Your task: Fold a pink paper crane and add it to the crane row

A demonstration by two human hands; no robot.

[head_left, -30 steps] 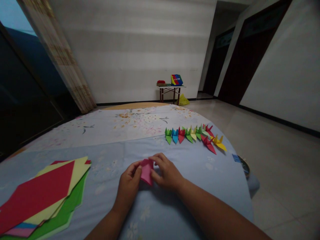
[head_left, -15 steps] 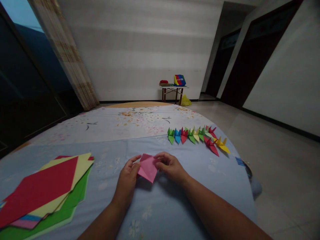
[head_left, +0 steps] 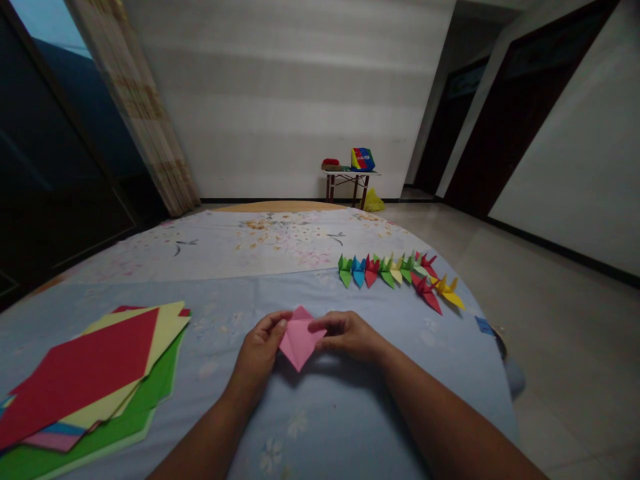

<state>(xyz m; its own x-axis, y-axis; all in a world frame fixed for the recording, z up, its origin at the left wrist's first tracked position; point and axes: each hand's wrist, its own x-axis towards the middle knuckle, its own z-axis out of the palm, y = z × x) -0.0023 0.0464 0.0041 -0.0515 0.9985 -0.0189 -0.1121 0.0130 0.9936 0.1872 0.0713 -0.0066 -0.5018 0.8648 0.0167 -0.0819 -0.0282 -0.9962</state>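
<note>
A folded piece of pink origami paper [head_left: 300, 341] is held just above the blue cloth, one corner pointing toward me and another away. My left hand [head_left: 263, 340] pinches its left edge between thumb and fingers. On the opposite side, my right hand [head_left: 347, 335] has its thumb and fingers closed on the right corner. The fingertips cover parts of both side edges. Beyond my right hand stands a row of folded paper cranes [head_left: 373, 270] in green, blue, red, pale yellow and yellow.
A stack of coloured paper sheets [head_left: 100, 360], red on top, lies at the left. The round table wears a blue and white flowered cloth [head_left: 210, 387]. A small blue item [head_left: 484, 325] sits at its right edge. By the far wall is a small table [head_left: 353, 175] with a colourful box [head_left: 363, 159].
The pink paper has turned slightly, its near corner now more centred and a pointed far corner showing. My right hand has shifted its fingers on the right corner.
</note>
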